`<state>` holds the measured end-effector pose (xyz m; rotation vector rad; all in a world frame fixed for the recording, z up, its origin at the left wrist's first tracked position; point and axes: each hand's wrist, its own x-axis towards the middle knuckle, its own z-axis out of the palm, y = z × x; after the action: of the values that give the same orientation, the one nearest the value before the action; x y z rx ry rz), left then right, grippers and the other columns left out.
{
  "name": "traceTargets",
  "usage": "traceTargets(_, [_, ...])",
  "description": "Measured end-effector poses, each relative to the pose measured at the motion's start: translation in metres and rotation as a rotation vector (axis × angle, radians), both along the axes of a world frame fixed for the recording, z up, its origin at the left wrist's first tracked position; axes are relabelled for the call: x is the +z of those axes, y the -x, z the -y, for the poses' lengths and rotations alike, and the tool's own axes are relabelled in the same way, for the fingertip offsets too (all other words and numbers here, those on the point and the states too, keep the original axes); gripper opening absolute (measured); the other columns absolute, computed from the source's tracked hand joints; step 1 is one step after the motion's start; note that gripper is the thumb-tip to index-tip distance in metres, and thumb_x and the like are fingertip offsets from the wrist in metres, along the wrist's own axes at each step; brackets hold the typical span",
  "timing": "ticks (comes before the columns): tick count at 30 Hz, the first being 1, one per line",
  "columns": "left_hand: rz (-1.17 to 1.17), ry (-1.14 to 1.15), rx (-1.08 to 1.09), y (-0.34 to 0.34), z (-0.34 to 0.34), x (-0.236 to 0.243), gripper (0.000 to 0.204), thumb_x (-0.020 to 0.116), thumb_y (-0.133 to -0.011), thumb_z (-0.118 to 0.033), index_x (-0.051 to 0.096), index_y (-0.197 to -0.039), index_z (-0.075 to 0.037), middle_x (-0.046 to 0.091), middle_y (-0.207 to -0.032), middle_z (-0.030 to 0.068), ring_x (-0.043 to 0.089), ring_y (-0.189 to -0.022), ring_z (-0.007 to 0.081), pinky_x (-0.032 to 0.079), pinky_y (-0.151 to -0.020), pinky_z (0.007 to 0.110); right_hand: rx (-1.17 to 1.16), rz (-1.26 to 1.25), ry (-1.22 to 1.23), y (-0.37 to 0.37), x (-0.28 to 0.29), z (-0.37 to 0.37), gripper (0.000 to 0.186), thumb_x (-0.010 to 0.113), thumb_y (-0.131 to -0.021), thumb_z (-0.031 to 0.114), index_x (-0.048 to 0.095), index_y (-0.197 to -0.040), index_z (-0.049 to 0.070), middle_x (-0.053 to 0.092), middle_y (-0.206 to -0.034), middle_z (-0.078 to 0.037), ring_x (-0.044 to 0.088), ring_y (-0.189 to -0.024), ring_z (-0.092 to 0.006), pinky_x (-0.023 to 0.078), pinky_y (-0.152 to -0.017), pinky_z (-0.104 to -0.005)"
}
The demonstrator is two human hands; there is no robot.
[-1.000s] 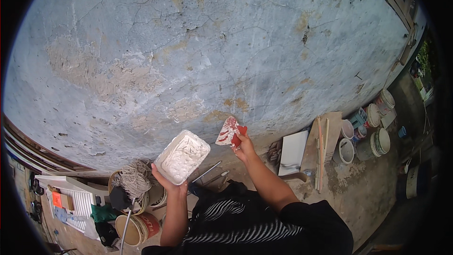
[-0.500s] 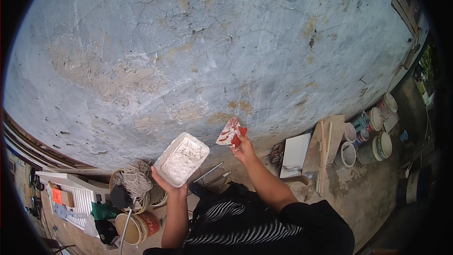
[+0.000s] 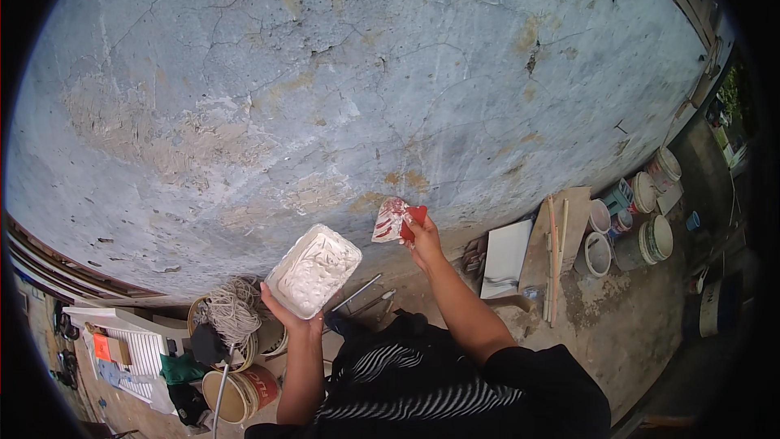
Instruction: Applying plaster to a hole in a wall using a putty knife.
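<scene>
My left hand [image 3: 296,315] grips a white rectangular tray [image 3: 313,268] from below and its left side; creamy white paste lines it in rough ridges. To its right, my right hand [image 3: 423,244] is closed on a red plastic scraper [image 3: 392,219], whose wide blade is smeared with white. The scraper is held apart from the tray. Both are in front of a pale blue-grey wall [image 3: 390,81] with cracks, yellow stains and rough beige patches; whether the blade touches it, I cannot tell.
Several buckets [image 3: 597,254] stand along the wall at right, beside leaning boards [image 3: 500,260] and wooden sticks [image 3: 552,260]. At lower left are coiled rope [image 3: 231,309], another bucket [image 3: 236,394], a white slatted panel [image 3: 130,362] and an orange box [image 3: 103,347]. Metal rods [image 3: 351,297] lie on the floor.
My right hand has raised the scraper slightly and turned it a little. The tray has stayed nearly still. The view has shifted a little.
</scene>
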<state>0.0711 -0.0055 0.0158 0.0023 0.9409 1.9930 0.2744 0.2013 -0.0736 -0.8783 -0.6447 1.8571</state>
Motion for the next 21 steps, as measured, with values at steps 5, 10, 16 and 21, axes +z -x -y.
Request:
traceTargets(5, [-0.007,-0.056,-0.005,-0.007,-0.002,0.011,0.085,0.037,-0.094,-0.070,0.042,-0.147,-0.004,0.052,-0.144,0.0159,0.055,-0.129,0.0359,0.049,-0.104,0.051,-0.015,0.081,-0.041,-0.004,0.006,-0.002,0.013,0.063,-0.100,0.019,0.063,-0.113,0.015,0.067,-0.092,0.003,0.062,-0.073,-0.0083,0.049,-0.056,-0.0251])
traceTargets(10, [-0.001,-0.062,-0.005,-0.007,-0.001,0.008,0.083,0.037,-0.094,-0.069,0.043,-0.146,-0.004,0.053,-0.144,0.0159,0.055,-0.128,0.0357,0.049,-0.104,0.050,0.018,0.117,-0.086,-0.009,0.006,-0.004,0.014,0.064,-0.100,0.020,0.063,-0.112,0.014,0.067,-0.092,0.003,0.061,-0.072,-0.0084,0.050,-0.056,-0.0257])
traceTargets(16, [0.004,-0.052,-0.011,0.001,0.000,-0.001,0.085,0.035,-0.091,-0.072,0.042,-0.147,-0.009,0.052,-0.145,0.0147,0.057,-0.125,0.0389,0.050,-0.092,0.060,0.005,0.204,-0.093,-0.015,0.021,0.004,0.016,0.064,-0.100,0.019,0.066,-0.114,0.014,0.068,-0.092,0.002,0.062,-0.073,-0.0085,0.050,-0.058,-0.0251])
traceTargets(21, [-0.011,-0.036,0.009,0.005,0.004,-0.008,0.088,0.034,-0.088,-0.076,0.042,-0.149,-0.014,0.052,-0.146,0.0129,0.057,-0.124,0.0412,0.051,-0.082,0.070,0.029,0.683,-0.577,-0.070,0.062,-0.005,0.015,0.062,-0.098,0.014,0.069,-0.110,0.009,0.069,-0.094,0.000,0.065,-0.079,-0.0123,0.052,-0.062,-0.0294])
